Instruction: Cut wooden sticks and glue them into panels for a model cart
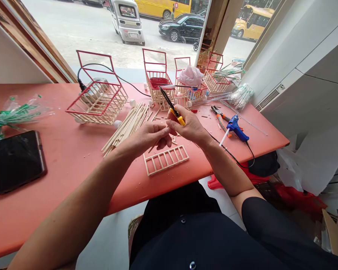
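In my right hand (190, 126) is a utility knife (173, 109) with a yellow and black body, its dark blade end pointing up and away from me. My left hand (150, 135) is closed, thumb and fingertips meeting those of the right hand. A thin wooden stick (151, 148) shows below the left fingers; its other end is hidden. Just under the hands, a ladder-shaped wooden frame (169, 166) lies flat on the pink table (73, 168). Left of it is a loose pile of wooden sticks (126, 127).
Stick-built carts with red handles (98, 108) stand along the back. On the right lie a blue glue gun (236, 128) with its cable and pliers (218, 111). A tablet (18, 161) and green-tied plastic bags (15, 114) are at left. Clear glue sticks (242, 95) lie back right.
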{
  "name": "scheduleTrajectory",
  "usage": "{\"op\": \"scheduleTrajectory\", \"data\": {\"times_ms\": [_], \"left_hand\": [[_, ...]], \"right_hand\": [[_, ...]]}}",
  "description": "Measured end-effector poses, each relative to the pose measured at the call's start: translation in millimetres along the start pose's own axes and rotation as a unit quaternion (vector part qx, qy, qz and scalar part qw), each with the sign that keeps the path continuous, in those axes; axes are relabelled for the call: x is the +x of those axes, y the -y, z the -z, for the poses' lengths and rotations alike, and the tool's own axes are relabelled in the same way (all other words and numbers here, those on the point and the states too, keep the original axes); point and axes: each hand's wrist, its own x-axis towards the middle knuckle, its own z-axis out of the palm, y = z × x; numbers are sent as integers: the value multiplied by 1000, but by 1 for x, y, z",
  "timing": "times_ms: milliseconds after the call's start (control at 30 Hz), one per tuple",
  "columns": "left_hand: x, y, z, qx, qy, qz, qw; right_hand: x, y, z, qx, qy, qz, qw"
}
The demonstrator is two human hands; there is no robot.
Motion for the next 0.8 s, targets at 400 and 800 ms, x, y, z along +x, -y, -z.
{"op": "scheduleTrajectory", "data": {"times_ms": [400, 800], "left_hand": [[4, 8, 19, 207, -212, -295, 908], [-7, -2, -12, 185, -257, -363, 876]], "right_hand": [[11, -4, 17, 348, 8, -161, 924], [7, -8, -11, 435, 132, -281, 845]]}}
